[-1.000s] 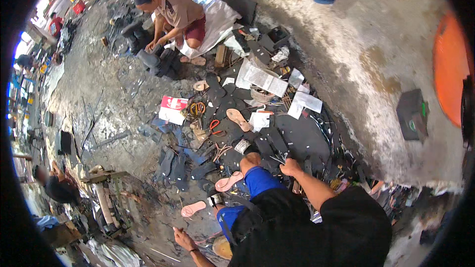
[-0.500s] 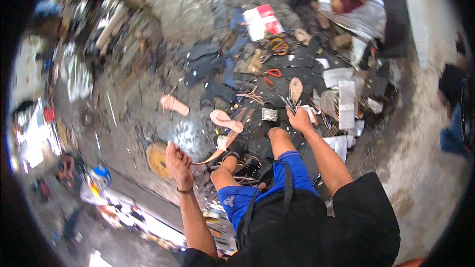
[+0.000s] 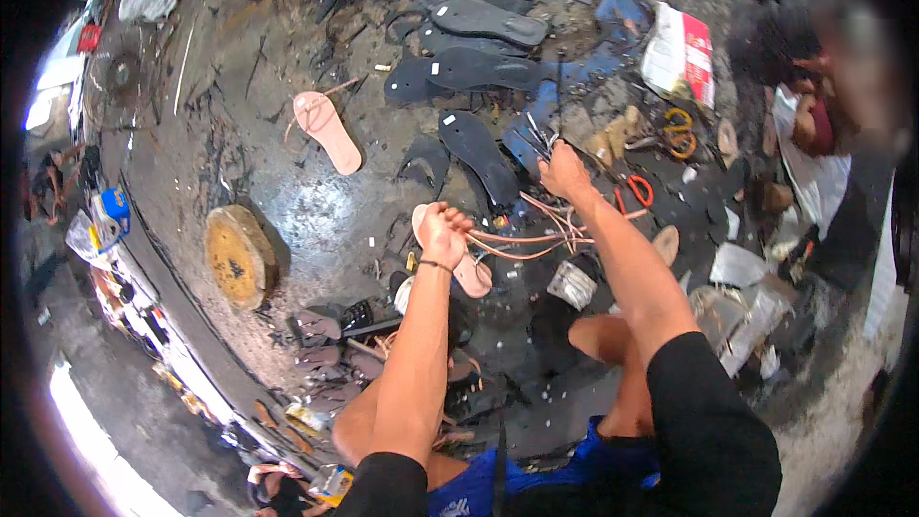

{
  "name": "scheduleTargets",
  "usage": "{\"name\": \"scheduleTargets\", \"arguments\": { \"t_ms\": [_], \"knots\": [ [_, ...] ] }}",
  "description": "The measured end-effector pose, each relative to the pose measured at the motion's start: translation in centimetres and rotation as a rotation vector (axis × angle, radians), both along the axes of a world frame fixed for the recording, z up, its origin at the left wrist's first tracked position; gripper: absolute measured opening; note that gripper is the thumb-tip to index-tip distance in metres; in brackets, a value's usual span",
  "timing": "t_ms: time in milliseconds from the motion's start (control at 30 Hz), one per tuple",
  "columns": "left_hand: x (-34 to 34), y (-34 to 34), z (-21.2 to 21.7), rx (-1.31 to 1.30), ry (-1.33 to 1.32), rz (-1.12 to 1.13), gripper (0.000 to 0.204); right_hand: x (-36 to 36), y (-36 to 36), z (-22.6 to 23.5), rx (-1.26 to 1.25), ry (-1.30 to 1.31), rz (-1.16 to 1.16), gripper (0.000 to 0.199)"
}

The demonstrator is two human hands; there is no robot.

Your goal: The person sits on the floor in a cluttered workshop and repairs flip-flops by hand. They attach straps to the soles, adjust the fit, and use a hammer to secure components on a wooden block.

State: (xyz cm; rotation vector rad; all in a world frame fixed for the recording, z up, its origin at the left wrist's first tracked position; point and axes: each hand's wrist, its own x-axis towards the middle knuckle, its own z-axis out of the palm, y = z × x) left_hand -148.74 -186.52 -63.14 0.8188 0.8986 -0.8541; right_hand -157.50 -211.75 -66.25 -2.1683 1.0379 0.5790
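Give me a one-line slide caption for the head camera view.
Seated on a cluttered workshop floor, left hand grips a pink sandal sole while right hand reaches among black soles.

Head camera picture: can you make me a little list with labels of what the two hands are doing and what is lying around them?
left hand: closed on a pink sole
right hand: reaching into metal tools, grip unclear
between hands: pink straps
floor ahead: black soles, a pink sandal
left side: round yellow wood block
right side: orange scissors, another person
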Motion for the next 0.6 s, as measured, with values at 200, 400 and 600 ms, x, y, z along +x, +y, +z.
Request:
{"name": "scheduleTargets", "arguments": {
  "t_ms": [200, 400, 600],
  "knots": [
    [5.2, -4.9, -10.4, 1.162, -1.173, -0.917, 0.073, 1.9, -6.0, -7.6, -0.061, -0.331, 0.362, 0.051],
    [6.0, -9.8, -13.7, 1.242, -1.027, -0.919, 0.106, 3.8, -10.9, -4.9, 0.193, -0.243, 0.349, 0.026],
    [4.9, -5.4, -7.5, 0.775, -1.123, -0.423, 0.033, 3.9, -13.9, -4.6, 0.132, -0.046, 0.781, 0.038]
  ]
}}
